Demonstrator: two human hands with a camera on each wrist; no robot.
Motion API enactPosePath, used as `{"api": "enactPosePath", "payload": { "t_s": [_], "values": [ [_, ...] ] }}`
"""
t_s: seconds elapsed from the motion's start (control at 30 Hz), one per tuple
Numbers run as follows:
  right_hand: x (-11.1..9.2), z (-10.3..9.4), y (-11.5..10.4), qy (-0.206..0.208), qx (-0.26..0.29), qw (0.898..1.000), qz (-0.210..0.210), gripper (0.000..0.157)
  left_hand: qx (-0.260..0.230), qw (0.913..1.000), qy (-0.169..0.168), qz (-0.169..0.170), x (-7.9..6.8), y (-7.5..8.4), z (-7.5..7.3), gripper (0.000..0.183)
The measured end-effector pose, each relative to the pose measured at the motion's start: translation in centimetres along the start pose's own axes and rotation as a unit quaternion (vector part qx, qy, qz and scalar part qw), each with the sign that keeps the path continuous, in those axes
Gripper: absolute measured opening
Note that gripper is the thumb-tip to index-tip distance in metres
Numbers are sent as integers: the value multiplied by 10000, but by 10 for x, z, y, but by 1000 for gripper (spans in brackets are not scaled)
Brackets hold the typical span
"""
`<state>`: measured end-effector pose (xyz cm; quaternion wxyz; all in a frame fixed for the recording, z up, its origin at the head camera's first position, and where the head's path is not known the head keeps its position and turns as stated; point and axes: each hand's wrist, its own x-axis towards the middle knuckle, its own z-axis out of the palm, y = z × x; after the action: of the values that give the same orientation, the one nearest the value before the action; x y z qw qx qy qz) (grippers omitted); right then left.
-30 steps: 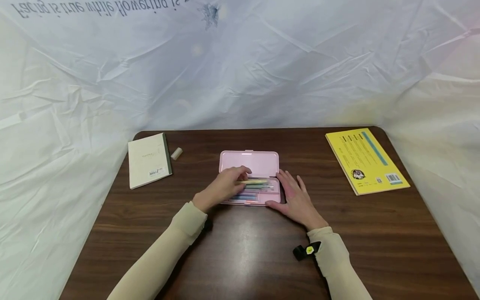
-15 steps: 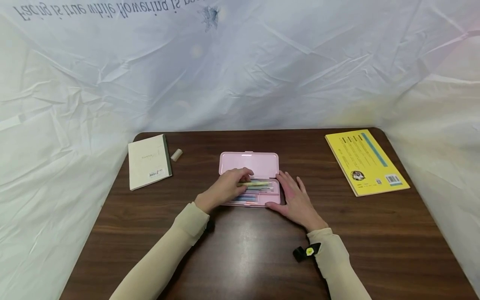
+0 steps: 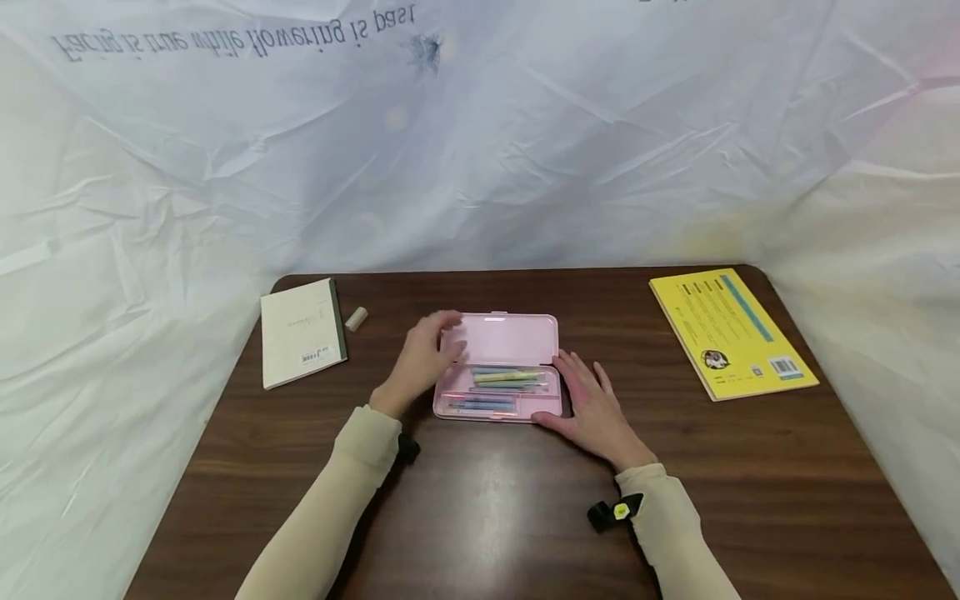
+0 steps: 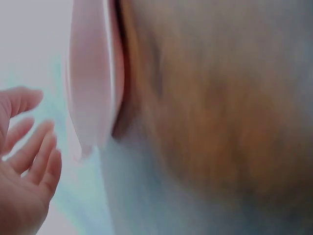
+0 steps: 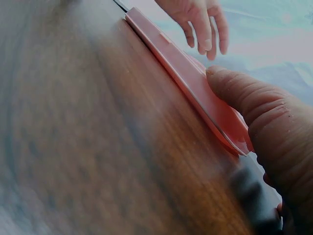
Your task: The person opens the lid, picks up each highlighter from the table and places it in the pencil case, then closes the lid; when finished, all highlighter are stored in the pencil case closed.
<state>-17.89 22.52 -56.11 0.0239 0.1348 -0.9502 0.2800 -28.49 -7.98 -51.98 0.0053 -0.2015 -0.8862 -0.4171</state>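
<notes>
A pink pencil case [image 3: 540,404] lies on the table with its lid [image 3: 510,337] folded back. Several pens [image 3: 506,379] fill its far compartment, and thin blue sticks [image 3: 480,407] lie in the near one. My left hand [image 3: 416,358] hovers at the left of the lid, fingers loosely bent and holding nothing; the left wrist view shows this hand [image 4: 29,166] apart from the pink case [image 4: 93,63]. My right hand [image 3: 600,408] rests against the case's right end, thumb at the near corner. In the right wrist view the thumb [image 5: 259,98] lies along the case wall [image 5: 195,93].
On the dark wooden table [image 3: 480,517], a cream notebook [image 3: 300,333] and a small whitish roll-shaped piece [image 3: 356,318] lie at the left. A yellow book [image 3: 735,333] lies at the right. White cloth [image 3: 480,167] hangs behind the table.
My left hand has let go of the pens and moved up and left, toward the lid's left side. The pens now lie in the case. My right hand has stayed at the right end.
</notes>
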Motion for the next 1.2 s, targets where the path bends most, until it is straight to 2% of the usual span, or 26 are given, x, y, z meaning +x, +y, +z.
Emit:
{"api": "enactPosePath", "payload": {
  "t_s": [0.07,0.17,0.37,0.5,0.7,1.2],
  "values": [
    [0,-1,-1,14,-36,10000,3,100,-67,9995,272,-177,6,-9,-6,49],
    [0,-1,-2,-17,-49,10000,27,101,-164,9982,363,-438,14,-21,-12,55],
    [-2,-1,-5,-85,12,10000,50,103,-363,9946,-126,-965,23,-35,-13,61],
    [-2,-1,-4,-59,12,10000,45,102,-309,9932,-337,-1069,28,-35,-11,61],
    [-2,-2,-2,-35,22,10000,44,103,-361,9920,-202,-1192,33,-31,-9,58],
    [-2,1,0,316,296,9991,40,97,-376,9955,-124,-863,18,-22,-25,56]
  ]
}}
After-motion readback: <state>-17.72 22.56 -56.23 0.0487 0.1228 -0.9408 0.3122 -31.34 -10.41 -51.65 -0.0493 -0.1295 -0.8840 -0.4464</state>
